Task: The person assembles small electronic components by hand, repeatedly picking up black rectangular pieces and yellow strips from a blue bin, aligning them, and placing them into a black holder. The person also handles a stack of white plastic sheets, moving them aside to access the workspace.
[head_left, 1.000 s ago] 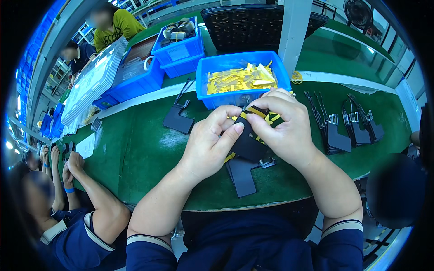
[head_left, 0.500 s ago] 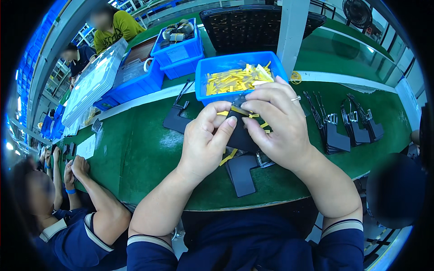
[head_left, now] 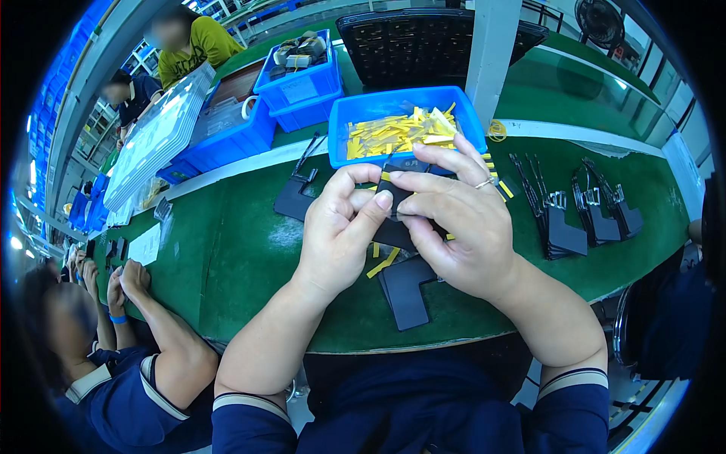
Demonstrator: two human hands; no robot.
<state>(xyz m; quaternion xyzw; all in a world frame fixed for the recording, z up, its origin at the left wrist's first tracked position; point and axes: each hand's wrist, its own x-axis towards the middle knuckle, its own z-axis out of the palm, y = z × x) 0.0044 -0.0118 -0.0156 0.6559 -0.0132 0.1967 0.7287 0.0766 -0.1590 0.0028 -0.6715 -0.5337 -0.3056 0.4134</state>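
My left hand is closed on a dark flat part, its thumb on the near face. A small yellow strip shows at the part's upper end, by the fingertips. My right hand pinches the same part from the right; its fingertips hide much of it. Just below lie dark L-shaped pieces, stacked. Loose yellow strips rest on the table by them. Past my hands stands a blue bin with many yellow strips.
Dark L-shaped parts with cables lie in groups at right; another lies left of my hands. Stacked blue crates and a white post stand behind. A co-worker's arm rests on the green table at left.
My right fingers have shifted slightly down along the held part, and its upper end with the yellow strip shows more. A person at the far right has moved.
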